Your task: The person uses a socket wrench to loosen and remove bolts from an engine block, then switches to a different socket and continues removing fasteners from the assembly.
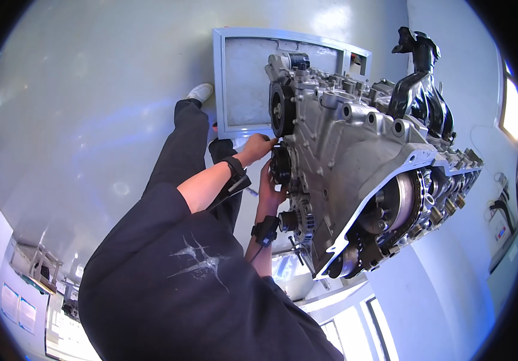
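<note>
My left hand [257, 146] and my right hand [269, 188] both grab the small black pulley [280, 165] between them. It sits on the big grey engine [355, 150], just past my fingers.

Engine block [355, 150]: silver-grey cast metal. Pulley [281, 109]: black. Manifold [418, 90]: glossy black, far right. Tray [244, 84]: pale grey-blue. Floor [90, 120]: light grey, glossy. Sleeve [168, 283]: dark navy, whitish scratch-like print. Wrist straps [235, 165]: black. Trousers [180, 144]: dark. Shoe [200, 91]: white.
</note>
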The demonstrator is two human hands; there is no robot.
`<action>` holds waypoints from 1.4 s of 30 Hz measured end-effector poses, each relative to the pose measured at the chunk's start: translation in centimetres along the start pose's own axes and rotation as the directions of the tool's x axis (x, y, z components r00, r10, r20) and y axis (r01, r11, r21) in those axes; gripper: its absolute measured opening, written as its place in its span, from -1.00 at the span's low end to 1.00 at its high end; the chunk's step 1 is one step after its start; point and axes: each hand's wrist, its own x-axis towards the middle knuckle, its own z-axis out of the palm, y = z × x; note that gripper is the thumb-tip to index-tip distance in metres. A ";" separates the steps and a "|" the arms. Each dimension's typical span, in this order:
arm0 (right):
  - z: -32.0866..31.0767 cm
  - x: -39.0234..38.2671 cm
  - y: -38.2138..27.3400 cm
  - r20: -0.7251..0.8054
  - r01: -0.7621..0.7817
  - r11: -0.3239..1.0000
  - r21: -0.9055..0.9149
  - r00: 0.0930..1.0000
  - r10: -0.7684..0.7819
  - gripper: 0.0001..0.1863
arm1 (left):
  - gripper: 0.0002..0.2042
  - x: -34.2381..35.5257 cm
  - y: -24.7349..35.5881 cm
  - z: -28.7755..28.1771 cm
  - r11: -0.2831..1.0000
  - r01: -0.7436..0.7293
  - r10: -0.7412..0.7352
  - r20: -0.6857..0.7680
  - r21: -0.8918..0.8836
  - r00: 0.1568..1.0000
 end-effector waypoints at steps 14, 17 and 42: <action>-0.1 0.8 -0.4 -0.006 -0.029 1.000 -0.005 1.000 0.029 -0.55 | -0.68 0.5 -0.7 0.6 0.999 -0.033 0.034 -0.044 0.036 0.998; -0.1 0.3 -0.7 0.021 -0.091 0.995 0.041 0.996 0.090 -0.66 | -0.65 -0.8 -1.0 0.7 0.937 -0.043 0.053 0.019 -0.347 0.998; 0.3 0.5 -0.3 0.030 -0.196 0.973 0.125 0.981 0.193 -0.69 | -0.78 0.7 -1.9 -1.0 0.935 -0.249 0.284 0.115 -0.251 0.952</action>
